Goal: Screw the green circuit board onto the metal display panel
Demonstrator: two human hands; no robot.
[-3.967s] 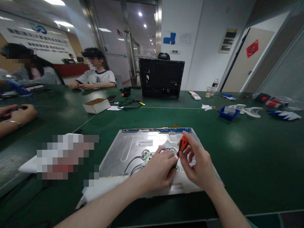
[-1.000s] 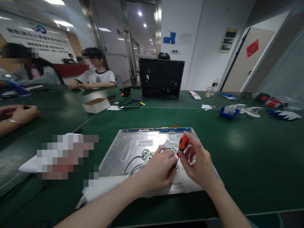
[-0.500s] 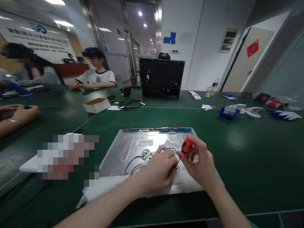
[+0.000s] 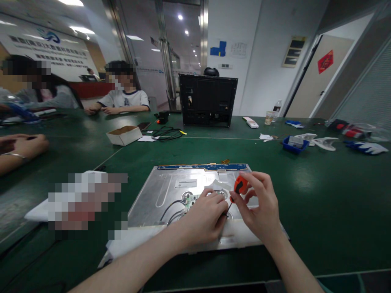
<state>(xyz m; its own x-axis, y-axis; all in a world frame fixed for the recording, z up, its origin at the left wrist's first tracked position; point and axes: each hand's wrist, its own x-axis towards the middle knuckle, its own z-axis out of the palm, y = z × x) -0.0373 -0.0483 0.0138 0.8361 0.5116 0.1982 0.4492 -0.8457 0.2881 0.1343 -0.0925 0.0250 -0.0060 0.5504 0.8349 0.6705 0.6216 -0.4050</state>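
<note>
A silver metal panel [image 4: 165, 187] with a blue circuit strip [image 4: 201, 167] along its far edge lies on the green table. My right hand [image 4: 259, 203] grips an orange and black screwdriver [image 4: 240, 185] by its handle, with the shaft slanting down to the left. Its tip is hidden by my left hand [image 4: 209, 215], which rests closed over a small green circuit board [image 4: 191, 201] near the panel's middle; what its fingers hold cannot be made out. Dark cables [image 4: 171, 208] run from the board's left side.
An open white box [image 4: 124, 136] and black cables [image 4: 166, 133] lie beyond the panel. A black monitor housing [image 4: 208, 101] stands behind them. At the right is a blue tray [image 4: 295, 145]. Another person's hands [image 4: 29, 147] are at the left; more people sit beyond.
My right hand has shifted slightly right, and its fingers have changed their hold on the screwdriver, whose handle has turned. My left hand has stayed in place.
</note>
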